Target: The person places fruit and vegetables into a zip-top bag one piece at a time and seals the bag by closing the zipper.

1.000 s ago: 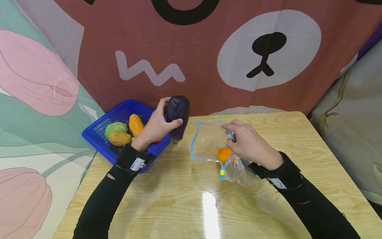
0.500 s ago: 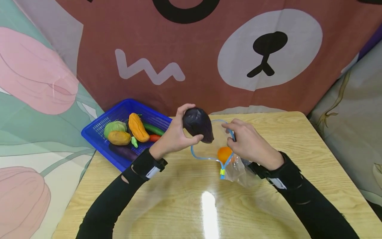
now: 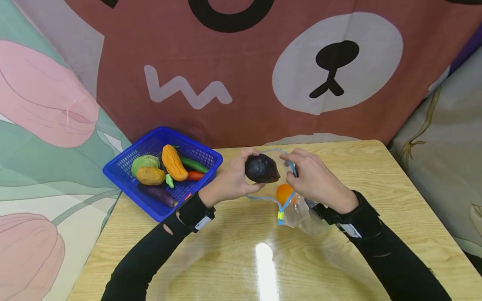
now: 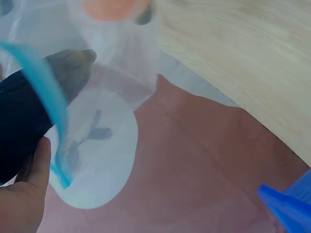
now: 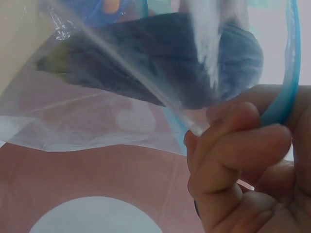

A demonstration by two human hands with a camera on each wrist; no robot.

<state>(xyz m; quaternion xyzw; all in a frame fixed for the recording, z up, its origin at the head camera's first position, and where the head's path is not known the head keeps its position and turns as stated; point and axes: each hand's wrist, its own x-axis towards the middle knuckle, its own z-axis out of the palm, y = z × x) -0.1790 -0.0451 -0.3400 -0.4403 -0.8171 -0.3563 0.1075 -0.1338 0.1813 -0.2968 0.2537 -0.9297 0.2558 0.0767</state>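
Near the far edge of the counter [image 3: 211, 263], mid-span: glossy dark-purple eggplant [image 3: 260, 168] partway into a clear plastic zip bag [image 3: 306, 219].
Left hand [image 3: 230, 177] wraps the eggplant's fat end, thumb and fingers spread to its width, stem end past the bag's light-blue rim [image 5: 293, 63]; right hand [image 3: 314, 177] pinches that rim. Round orange fruit [image 3: 283, 193] inside the bag. Blue plastic mesh basket [image 3: 129, 193] of vegetables [image 3: 174, 163] at the counter's far-left corner.

There were two eggplants [image 3: 261, 168], one bag [image 3: 301, 219], one basket [image 3: 129, 194] and one surface [image 3: 211, 259]. Besides, there was one orange [image 3: 283, 192], one cabbage [image 3: 144, 162] and one cucumber [image 3: 195, 164]. Four other pieces were also there: one brownish piece [image 3: 150, 176], one yellow piece [image 3: 174, 162], one red piece [image 3: 195, 175] and one small green piece [image 3: 169, 181].
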